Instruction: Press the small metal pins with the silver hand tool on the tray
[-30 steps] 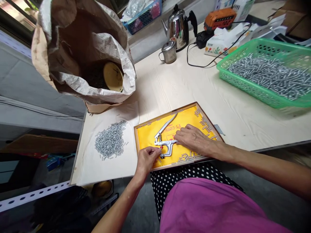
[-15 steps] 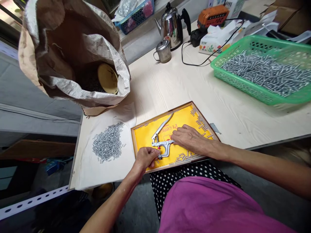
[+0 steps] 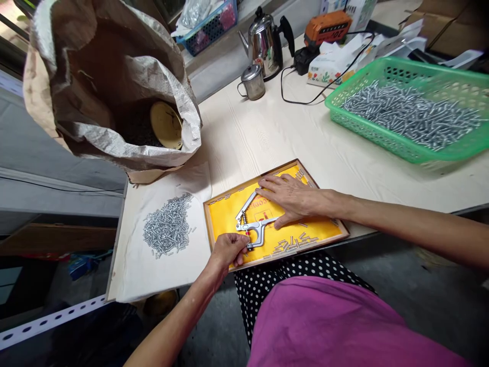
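A pair of silver hand pliers (image 3: 260,227) with a spring and a red part at the jaw lies in a shallow yellow-lined tray (image 3: 207,219). My left hand (image 3: 231,248) is closed in a pinch at the jaw end; what sits between the fingertips is too small to make out. My right hand (image 3: 292,200) spans the two spread handles, its fingers stretched over the upper one and its thumb against the lower one. Small metal pins (image 3: 292,244) lie loose along the tray's near side, with more along the far and right edges.
A heap of metal pieces (image 3: 167,224) lies on white cloth at the left. Behind it stands an open paper sack (image 3: 153,168). A green basket (image 3: 367,130) of metal pieces is at the right. A kettle (image 3: 263,43), metal cup (image 3: 253,84) and orange battery (image 3: 327,28) stand farther back.
My right hand has gone from the lower handle's end to spread across both handles, its fingers reaching up to the upper one. My left hand stays pinched at the jaw.
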`<state>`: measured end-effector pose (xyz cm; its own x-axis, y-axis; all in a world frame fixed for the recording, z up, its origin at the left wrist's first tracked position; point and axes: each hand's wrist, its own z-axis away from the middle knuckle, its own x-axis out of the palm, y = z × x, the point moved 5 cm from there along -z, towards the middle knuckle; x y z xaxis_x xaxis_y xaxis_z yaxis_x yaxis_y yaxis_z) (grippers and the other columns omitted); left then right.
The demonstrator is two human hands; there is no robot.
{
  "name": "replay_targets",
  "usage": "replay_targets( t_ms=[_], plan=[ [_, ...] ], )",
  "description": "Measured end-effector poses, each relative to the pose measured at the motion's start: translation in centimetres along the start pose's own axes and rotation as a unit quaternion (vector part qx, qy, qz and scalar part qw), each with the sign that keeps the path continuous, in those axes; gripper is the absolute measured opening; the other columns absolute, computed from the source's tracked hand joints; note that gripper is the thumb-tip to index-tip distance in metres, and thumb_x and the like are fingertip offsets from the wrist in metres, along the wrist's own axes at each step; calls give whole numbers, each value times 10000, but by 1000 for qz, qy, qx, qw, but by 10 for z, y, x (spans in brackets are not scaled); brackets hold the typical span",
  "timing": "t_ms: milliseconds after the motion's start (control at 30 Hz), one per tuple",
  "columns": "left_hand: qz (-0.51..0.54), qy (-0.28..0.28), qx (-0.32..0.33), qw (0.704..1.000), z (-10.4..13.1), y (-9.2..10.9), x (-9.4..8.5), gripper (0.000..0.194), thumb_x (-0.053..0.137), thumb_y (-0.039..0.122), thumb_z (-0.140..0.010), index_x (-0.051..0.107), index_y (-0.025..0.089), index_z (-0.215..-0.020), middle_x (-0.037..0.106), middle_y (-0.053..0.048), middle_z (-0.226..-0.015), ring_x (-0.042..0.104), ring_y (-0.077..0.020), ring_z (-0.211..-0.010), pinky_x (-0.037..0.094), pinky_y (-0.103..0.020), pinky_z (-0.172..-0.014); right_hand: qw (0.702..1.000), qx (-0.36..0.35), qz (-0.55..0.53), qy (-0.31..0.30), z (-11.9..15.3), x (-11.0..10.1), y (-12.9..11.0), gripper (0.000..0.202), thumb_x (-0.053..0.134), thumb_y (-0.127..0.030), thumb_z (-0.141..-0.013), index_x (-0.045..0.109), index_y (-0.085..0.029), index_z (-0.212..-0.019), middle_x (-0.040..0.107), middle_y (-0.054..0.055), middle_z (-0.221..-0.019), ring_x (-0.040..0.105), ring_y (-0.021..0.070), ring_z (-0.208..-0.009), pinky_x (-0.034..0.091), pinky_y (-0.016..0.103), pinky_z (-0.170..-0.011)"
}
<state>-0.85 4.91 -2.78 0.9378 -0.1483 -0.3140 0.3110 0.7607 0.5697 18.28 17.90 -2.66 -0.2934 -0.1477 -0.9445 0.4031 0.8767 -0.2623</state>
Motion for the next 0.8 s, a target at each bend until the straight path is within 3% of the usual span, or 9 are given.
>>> replay_targets(
  t_ms=[133, 367, 433, 500, 567, 600, 700, 800],
  plan=[
    [9, 5, 7, 1000, 0, -2, 1, 502, 771, 608, -687, 558, 168, -576, 470, 46, -377, 376, -53, -317, 208, -192, -387, 999, 6, 30, -23, -7, 1, -3, 815, 679, -708, -752, 553, -121, -1304, 600, 188, -1238, 505, 373, -1134, 397, 539, -951],
    [-14, 8, 6, 1000, 1, -5, -1, 512, 722, 638, -738, 553, 179, -589, 476, 43, -411, 405, -74, -345, 253, -207, -411, 999, 23, 27, -27, 1, -2, -13, 561, 718, -628, -797, 630, -142, -1062, 613, 134, -1072, 504, 301, -971, 392, 448, -847],
    [-80, 49, 39, 995, 5, -3, -4, 446, 682, 576, -809, 583, 179, -633, 528, 20, -472, 472, -105, -405, 323, -224, -449, 999, 18, 18, -23, 5, -3, -16, 440, 694, -556, -858, 629, -149, -1010, 613, 122, -1035, 503, 280, -945, 388, 423, -830],
    [-189, 142, 119, 964, 12, 9, -7, 332, 653, 488, -867, 643, 180, -744, 625, -22, -622, 587, -158, -560, 427, -259, -548, 1000, 19, 12, -17, 8, -2, -20, 367, 682, -500, -889, 624, -151, -988, 614, 115, -1009, 501, 269, -932, 389, 405, -815],
    [-297, 218, 228, 901, 18, 27, 0, 241, 664, 426, -884, 683, 194, -946, 706, -71, -881, 661, -227, -824, 510, -323, -726, 1000, 26, 10, -13, 9, -2, -22, 349, 685, -478, -892, 621, -150, -991, 614, 118, -1008, 500, 267, -932, 395, 394, -802],
    [-341, 228, 278, 869, 18, 35, 7, 285, 680, 415, -881, 672, 198, -1066, 709, -98, -1037, 654, -263, -967, 521, -366, -824, 999, 31, 10, -11, 10, -2, -23, 356, 687, -480, -889, 620, -147, -999, 615, 123, -1016, 500, 269, -936, 400, 393, -800],
    [-426, 184, 389, 796, 7, 55, 30, 553, 701, 399, -879, 532, 167, -1352, 575, -169, -1395, 521, -343, -1267, 470, -478, -1025, 999, 51, 11, -16, 12, -3, -22, 461, 692, -554, -859, 623, -133, -1033, 616, 141, -1037, 510, 281, -948, 425, 404, -805],
    [-461, 132, 431, 764, -11, 65, 40, 649, 664, 379, -911, 408, 153, -1463, 521, -174, -1454, 489, -343, -1291, 438, -505, -1073, 997, 61, 12, -45, 16, -6, -18, 626, 757, -607, -766, 616, -112, -1123, 618, 150, -1066, 526, 290, -956, 453, 410, -799]
  ],
)
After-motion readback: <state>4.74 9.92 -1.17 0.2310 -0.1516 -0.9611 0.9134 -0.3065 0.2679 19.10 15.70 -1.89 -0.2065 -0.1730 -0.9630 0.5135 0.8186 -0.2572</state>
